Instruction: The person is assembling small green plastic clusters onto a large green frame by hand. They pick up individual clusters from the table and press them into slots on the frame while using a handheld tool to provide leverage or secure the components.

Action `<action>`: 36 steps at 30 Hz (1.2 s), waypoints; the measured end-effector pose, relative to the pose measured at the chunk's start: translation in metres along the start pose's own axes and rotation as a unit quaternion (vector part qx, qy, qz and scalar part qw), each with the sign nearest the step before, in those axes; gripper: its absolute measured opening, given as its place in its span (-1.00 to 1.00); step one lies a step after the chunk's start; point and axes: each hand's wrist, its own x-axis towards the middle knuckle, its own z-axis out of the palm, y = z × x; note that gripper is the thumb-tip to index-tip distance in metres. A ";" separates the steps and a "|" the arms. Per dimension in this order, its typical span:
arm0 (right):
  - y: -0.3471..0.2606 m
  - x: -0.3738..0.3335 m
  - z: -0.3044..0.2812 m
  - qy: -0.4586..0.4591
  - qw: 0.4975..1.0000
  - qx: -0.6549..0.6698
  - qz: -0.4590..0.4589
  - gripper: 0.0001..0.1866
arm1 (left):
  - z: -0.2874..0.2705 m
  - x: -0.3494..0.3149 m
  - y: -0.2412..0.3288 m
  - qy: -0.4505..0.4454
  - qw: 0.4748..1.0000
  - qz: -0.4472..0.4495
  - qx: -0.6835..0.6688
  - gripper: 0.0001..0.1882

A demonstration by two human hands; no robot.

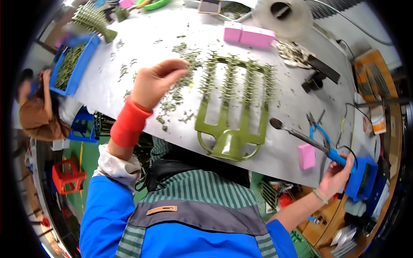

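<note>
My right hand (334, 179) is closed round the blue handle of a soldering iron (307, 139), its broad dark tip pointing up and left. A black cord runs from the handle. My left hand (151, 82), with a red band at the wrist, is raised over the table with thumb and fingertips brought together; whether something small is between them I cannot make out. Right of it lies an olive-green plastic fork-shaped frame (230, 131), its several prongs lined with small green leaf-like pieces (231, 79). Loose green pieces (174, 101) are scattered on the table beneath and around my left hand.
Pink blocks (256, 36) stand at the back of the table (133, 26), and another pink block (306, 156) near the iron. Blue-handled pliers (319, 129) lie at right, below a black stand (316, 79). At far left, a person (41, 109) sits by a blue crate (71, 71).
</note>
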 end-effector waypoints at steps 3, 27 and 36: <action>0.003 -0.002 0.007 0.000 1.000 -0.007 -0.004 -0.72 | 0.063 0.003 0.039 -0.115 0.985 0.125 0.043 -0.82; 0.017 0.012 0.020 -0.006 0.999 -0.030 0.014 -0.71 | 0.164 0.023 0.031 -0.155 0.919 0.257 0.255 -0.87; 0.007 0.009 -0.004 0.010 1.000 -0.012 -0.003 -0.71 | 0.047 0.051 0.011 -0.076 0.989 0.091 0.090 -0.80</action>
